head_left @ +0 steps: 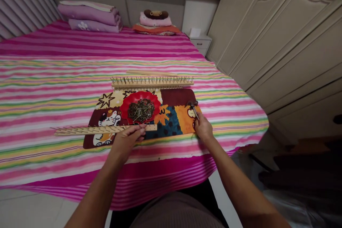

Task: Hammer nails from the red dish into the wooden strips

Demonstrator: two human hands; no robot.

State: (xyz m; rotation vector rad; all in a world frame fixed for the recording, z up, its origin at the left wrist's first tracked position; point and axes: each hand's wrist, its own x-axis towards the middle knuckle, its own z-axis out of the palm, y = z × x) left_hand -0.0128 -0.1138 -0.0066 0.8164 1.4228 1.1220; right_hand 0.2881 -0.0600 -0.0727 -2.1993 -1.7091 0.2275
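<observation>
Currently, in the head view, my left hand (pixel 129 139) is at the near edge of a wooden strip (pixel 104 129), its thumb and forefinger drawn together in a narrow pinch over the wood. I cannot tell whether a nail is caught between those fingertips. The strip runs out to the left of that hand, bristling with a row of slanted nails, while a short end without nails sticks out just to the right of my fingers.

My right hand (pixel 203 128) is closed around the handle of a hammer (pixel 195 111), whose dark head points forward, away from me. That hand is well apart from the strip, off to the right of its end.

Just beyond my left fingertips sits a red bowl (pixel 124 106) with a scalloped rim, heaped with loose nails (pixel 141 111). It rests on a patterned mat (pixel 177 97) that stretches between my two hands and past the left one. Farther forward than the bowl, another nailed strip (pixel 152 83) lies crosswise, its nails standing up, and behind it is a thin slat (pixel 149 73). Under everything before my hands spreads a striped bedcover (pixel 235 112). Far ahead of my left hand is folded purple bedding (pixel 92 17).
</observation>
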